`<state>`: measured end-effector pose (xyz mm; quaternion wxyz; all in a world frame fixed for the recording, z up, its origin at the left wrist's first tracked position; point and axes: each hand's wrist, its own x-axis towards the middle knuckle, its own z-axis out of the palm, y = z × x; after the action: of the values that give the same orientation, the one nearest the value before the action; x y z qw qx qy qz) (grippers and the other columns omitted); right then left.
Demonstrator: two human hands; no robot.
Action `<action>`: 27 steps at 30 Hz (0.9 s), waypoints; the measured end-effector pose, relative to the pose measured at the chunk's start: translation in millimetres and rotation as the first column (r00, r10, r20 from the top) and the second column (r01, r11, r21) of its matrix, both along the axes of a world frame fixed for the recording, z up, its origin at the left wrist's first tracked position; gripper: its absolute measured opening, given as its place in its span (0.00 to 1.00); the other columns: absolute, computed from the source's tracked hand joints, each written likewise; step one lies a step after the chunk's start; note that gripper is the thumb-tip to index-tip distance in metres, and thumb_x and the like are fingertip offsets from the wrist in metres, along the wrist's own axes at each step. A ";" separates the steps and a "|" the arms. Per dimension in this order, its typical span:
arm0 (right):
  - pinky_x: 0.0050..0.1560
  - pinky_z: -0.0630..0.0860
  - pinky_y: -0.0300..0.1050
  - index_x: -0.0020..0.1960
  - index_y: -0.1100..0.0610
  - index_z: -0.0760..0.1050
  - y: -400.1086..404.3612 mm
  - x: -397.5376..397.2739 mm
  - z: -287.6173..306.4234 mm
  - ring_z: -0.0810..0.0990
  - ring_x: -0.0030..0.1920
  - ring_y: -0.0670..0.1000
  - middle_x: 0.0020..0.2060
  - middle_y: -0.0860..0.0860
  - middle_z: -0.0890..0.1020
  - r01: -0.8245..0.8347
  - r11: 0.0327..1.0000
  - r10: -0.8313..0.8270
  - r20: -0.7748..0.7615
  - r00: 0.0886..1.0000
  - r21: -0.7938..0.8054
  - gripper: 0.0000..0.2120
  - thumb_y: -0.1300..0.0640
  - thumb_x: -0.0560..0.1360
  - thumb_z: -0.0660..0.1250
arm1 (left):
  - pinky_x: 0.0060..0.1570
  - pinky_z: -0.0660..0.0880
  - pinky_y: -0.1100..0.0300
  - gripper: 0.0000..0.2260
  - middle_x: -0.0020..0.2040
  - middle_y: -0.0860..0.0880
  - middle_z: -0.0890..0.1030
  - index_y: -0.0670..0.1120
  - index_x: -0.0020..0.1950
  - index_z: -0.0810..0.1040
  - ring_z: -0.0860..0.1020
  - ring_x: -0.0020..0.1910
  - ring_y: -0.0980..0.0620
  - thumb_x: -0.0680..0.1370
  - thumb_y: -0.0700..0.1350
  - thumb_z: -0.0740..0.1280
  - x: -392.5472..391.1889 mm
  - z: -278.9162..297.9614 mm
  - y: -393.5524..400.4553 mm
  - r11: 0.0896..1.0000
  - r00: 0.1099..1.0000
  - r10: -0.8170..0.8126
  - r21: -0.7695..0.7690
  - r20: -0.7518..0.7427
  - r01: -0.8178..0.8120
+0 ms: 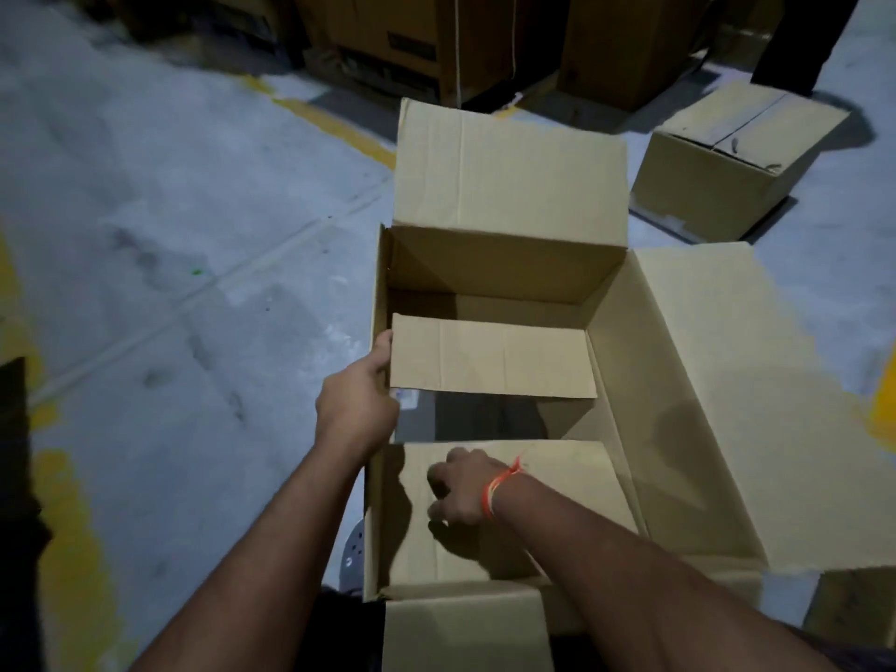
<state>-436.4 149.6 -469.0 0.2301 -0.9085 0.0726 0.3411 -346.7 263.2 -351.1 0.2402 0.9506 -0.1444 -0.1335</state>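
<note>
Risk — far flap [489, 356] springs up if left hand [359, 397] loses its edge pinch; right hand [460, 487] curled on near flap [567, 477] — grip unclear.

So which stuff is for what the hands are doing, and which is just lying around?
In use: open cardboard box, inner flap, left hand, right hand.
Lying about: small closed box, stacked cartons behind.

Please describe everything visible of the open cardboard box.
The cardboard box is brown corrugated board, open, standing on the grey floor. Its far flap stands up, its right flap lies outward. Two inner flaps are folded in, a dark gap between. The left hand grips its left edge; the right hand rests on the near flap.
</note>
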 end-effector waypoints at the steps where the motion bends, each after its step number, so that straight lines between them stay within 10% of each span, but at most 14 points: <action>1: 0.62 0.74 0.58 0.67 0.51 0.73 10.6 -4.3 5.7 0.75 0.62 0.61 0.64 0.57 0.75 -0.046 0.999 0.048 -0.071 0.996 0.023 0.24 0.39 0.77 0.64 | 0.51 0.80 0.50 0.38 0.66 0.44 0.79 0.62 0.80 0.60 0.79 0.53 0.41 0.77 0.30 0.60 -6.1 4.2 11.3 1.000 1.000 0.017 -0.018 -0.004 -0.017; 8: 0.73 0.64 0.56 0.74 0.60 0.71 55.0 -35.1 -9.4 0.71 0.71 0.61 0.72 0.59 0.72 -0.175 0.977 0.214 -0.487 0.847 0.126 0.35 0.38 0.75 0.56 | 0.56 0.82 0.49 0.36 0.70 0.46 0.77 0.63 0.80 0.61 0.79 0.57 0.41 0.79 0.32 0.63 -7.9 7.5 42.7 0.990 0.997 0.057 -0.122 -0.058 -0.064; 14: 0.72 0.69 0.53 0.78 0.53 0.65 21.9 1.2 3.8 0.71 0.72 0.57 0.74 0.56 0.71 0.070 0.996 -0.070 0.005 0.998 0.051 0.28 0.48 0.80 0.65 | 0.60 0.79 0.47 0.35 0.69 0.46 0.78 0.65 0.79 0.61 0.78 0.60 0.40 0.79 0.36 0.63 7.7 4.1 40.2 0.990 0.995 -0.013 -0.138 -0.100 -0.001; 19: 0.64 0.76 0.48 0.72 0.52 0.70 -13.5 66.0 15.2 0.77 0.61 0.53 0.64 0.52 0.75 0.404 0.911 -0.402 0.415 0.816 0.088 0.23 0.57 0.78 0.68 | 0.55 0.81 0.52 0.36 0.68 0.47 0.79 0.66 0.79 0.60 0.79 0.56 0.42 0.79 0.34 0.62 26.0 -2.3 34.9 0.995 0.997 -0.005 -0.103 -0.072 -0.003; 27: 0.55 0.76 0.48 0.68 0.59 0.70 -51.6 166.8 -13.7 0.78 0.59 0.61 0.62 0.60 0.79 0.391 0.920 -0.380 0.173 0.909 -0.030 0.23 0.53 0.75 0.70 | 0.48 0.84 0.51 0.41 0.71 0.50 0.77 0.72 0.77 0.60 0.81 0.51 0.49 0.77 0.31 0.62 34.9 -9.2 33.3 0.982 0.995 -0.047 -0.186 -0.086 0.030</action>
<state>-269.6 98.0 -482.7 0.2691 -0.9080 0.2422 0.2107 -311.8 296.5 -360.3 0.3308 0.9143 -0.1633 -0.1669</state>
